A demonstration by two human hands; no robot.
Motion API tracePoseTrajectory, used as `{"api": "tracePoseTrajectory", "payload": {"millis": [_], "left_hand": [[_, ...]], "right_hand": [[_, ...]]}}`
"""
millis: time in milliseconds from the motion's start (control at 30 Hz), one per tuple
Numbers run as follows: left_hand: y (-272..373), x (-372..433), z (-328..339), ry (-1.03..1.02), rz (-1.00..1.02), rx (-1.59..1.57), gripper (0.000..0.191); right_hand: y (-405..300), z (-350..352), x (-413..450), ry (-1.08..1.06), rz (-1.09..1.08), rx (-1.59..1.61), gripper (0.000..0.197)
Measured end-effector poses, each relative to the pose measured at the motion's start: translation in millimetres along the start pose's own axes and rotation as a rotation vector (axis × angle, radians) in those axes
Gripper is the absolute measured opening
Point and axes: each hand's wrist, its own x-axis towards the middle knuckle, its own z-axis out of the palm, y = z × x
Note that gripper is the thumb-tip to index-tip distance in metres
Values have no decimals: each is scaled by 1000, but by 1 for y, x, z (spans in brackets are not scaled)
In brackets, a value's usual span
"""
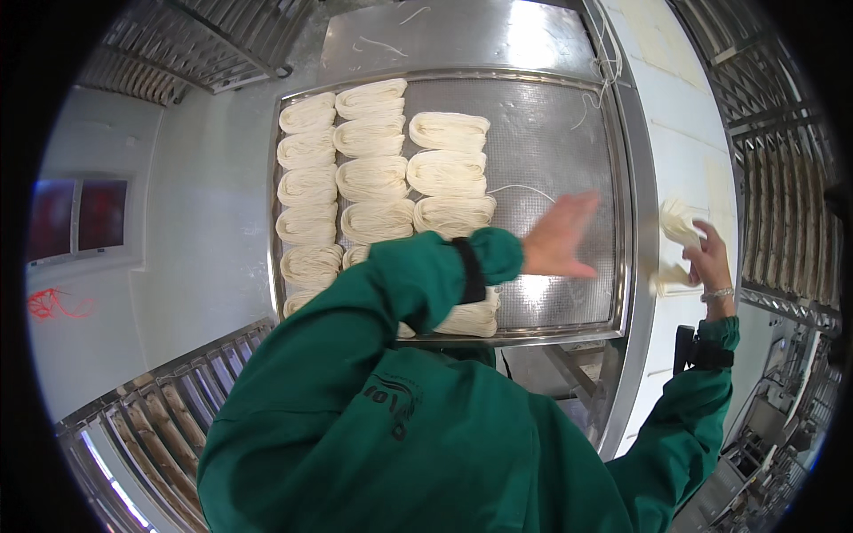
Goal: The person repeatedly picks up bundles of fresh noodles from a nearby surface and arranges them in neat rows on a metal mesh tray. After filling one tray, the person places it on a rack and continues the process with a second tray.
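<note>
My right hand (pixel 712 256) grips a bundle of pale noodles (pixel 678 223) at its middle, over the white conveyor belt (pixel 693 146); the ends hang loose on both sides. Held over the right part of a metal mesh tray (pixel 550 146), my left hand (pixel 562 234) is empty, its fingers apart and slightly blurred. Folded noodle bundles (pixel 446 173) lie in three columns on the tray's left and middle. My left forearm hides some of them. A single loose strand (pixel 526 188) runs from the third column toward my left hand.
Beyond the tray is a steel table surface (pixel 453 40) with stray noodle strands. The tray's raised metal rim (pixel 620 220) borders the conveyor's steel edge (pixel 645 200). Racks of trays stand at the lower left (pixel 160 413), upper left (pixel 200 46) and right (pixel 790 220).
</note>
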Motion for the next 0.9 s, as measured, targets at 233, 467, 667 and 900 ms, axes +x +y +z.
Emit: {"api": "tracePoseTrajectory", "payload": {"millis": [233,467,667,900], "left_hand": [[11,59,-18,427,-43,83,101],[-122,-7,-154,325,-342,235,27],[-195,-19,-231,167,-209,746,28],[-209,10,-207,127,-242,673,87]], "right_hand": [[-184,103,4,-190,-263,246,58],[-237,169,49,-89,-289,544,49],[-219,205,121,-7,-149,706,41],[-227,240,163,-161,-252,547,42]]}}
